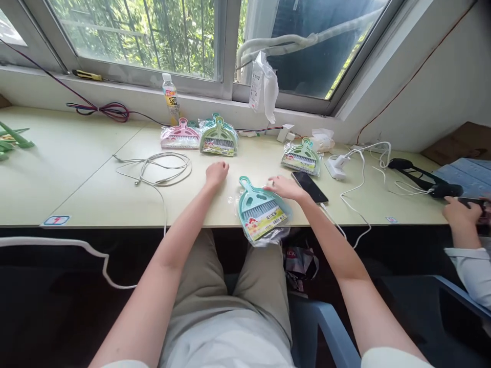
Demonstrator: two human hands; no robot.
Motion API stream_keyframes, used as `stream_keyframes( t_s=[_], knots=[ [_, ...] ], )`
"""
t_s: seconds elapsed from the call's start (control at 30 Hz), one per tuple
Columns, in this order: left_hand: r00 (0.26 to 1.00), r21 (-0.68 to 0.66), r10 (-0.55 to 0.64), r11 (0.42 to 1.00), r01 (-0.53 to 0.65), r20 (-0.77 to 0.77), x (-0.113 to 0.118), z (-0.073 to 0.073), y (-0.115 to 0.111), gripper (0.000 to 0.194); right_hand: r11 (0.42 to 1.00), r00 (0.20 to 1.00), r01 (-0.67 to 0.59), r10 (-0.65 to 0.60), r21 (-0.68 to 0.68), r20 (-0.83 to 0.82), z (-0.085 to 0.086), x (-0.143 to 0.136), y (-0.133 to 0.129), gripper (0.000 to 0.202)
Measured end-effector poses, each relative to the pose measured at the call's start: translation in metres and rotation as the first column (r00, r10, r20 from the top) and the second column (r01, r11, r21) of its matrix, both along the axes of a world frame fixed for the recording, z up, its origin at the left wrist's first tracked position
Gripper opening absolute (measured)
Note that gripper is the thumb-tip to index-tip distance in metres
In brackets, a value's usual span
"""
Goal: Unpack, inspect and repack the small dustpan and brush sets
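Note:
A turquoise dustpan and brush set [258, 204] in clear wrapping with a printed card lies in front of me, its lower end overhanging the table's front edge. My right hand [284, 187] is at its upper right edge, fingers bent onto the wrapped rim. To the left of the set, my left hand [217, 174] rests on the tabletop with curled fingers and nothing visible in it. Farther back lie more wrapped sets: a pink one [181, 136], a green one [219, 138] with a turquoise one behind it, and another green one [303, 157] at the right.
A coiled cable [148, 171] lies left on the table [95, 199]. A bottle [171, 99] stands by the window. A black phone [310, 187], a white power strip [337, 167] and cords are at the right. Another person's hand [462, 217] holds a dark device at the far right.

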State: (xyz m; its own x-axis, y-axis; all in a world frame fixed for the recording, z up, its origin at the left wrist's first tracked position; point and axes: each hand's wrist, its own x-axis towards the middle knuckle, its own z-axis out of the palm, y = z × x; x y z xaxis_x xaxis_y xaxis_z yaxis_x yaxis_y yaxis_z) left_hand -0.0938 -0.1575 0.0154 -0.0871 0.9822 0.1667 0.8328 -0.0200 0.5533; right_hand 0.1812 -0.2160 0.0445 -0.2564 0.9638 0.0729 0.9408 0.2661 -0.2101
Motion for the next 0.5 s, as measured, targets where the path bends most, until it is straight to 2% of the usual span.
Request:
stream_keyframes(
  t_s=[0.07, 0.1, 0.2, 0.27, 0.33, 0.4, 0.47, 0.5],
  knots=[
    [0.998, -0.01, -0.066, 0.998, 0.066, -0.005, 0.006, 0.001, -0.006, 0.04, 0.985, 0.995, -0.058, 0.043, -0.161, -0.094, -0.011, -0.003, 0.014, 0.037],
    [0.995, -0.02, -0.098, 0.995, 0.098, 0.009, 0.008, 0.002, -0.008, 0.041, 0.976, 0.987, -0.095, 0.067, -0.196, -0.145, -0.015, -0.007, 0.02, 0.032],
    [0.983, -0.062, -0.148, 0.986, 0.155, 0.11, 0.008, 0.002, -0.007, 0.046, 0.981, 0.971, -0.12, 0.084, -0.154, -0.224, -0.022, -0.022, 0.027, 0.024],
    [0.952, -0.098, -0.159, 0.977, 0.19, 0.26, 0.004, 0.002, -0.001, 0.058, 0.993, 0.969, -0.08, 0.058, -0.083, -0.24, -0.022, -0.033, 0.031, 0.021],
    [0.858, -0.119, -0.145, 0.966, 0.231, 0.493, -0.003, 0.002, 0.005, 0.074, 1.0, 0.965, 0.001, -0.004, -0.015, -0.263, -0.017, -0.045, 0.043, 0.019],
    [0.693, -0.13, -0.086, 0.959, 0.253, 0.716, -0.01, 0.003, 0.01, 0.085, 0.994, 0.94, 0.099, -0.081, 0.039, -0.332, -0.01, -0.056, 0.063, 0.018],
    [0.545, -0.17, 0.003, 0.952, 0.255, 0.838, -0.016, 0.004, 0.011, 0.085, 0.974, 0.878, 0.207, -0.144, 0.09, -0.457, -0.003, -0.07, 0.086, 0.021],
    [0.495, -0.194, 0.038, 0.944, 0.266, 0.868, -0.018, 0.004, 0.01, 0.082, 0.957, 0.833, 0.268, -0.173, 0.109, -0.526, -0.001, -0.077, 0.096, 0.025]
  ],
)
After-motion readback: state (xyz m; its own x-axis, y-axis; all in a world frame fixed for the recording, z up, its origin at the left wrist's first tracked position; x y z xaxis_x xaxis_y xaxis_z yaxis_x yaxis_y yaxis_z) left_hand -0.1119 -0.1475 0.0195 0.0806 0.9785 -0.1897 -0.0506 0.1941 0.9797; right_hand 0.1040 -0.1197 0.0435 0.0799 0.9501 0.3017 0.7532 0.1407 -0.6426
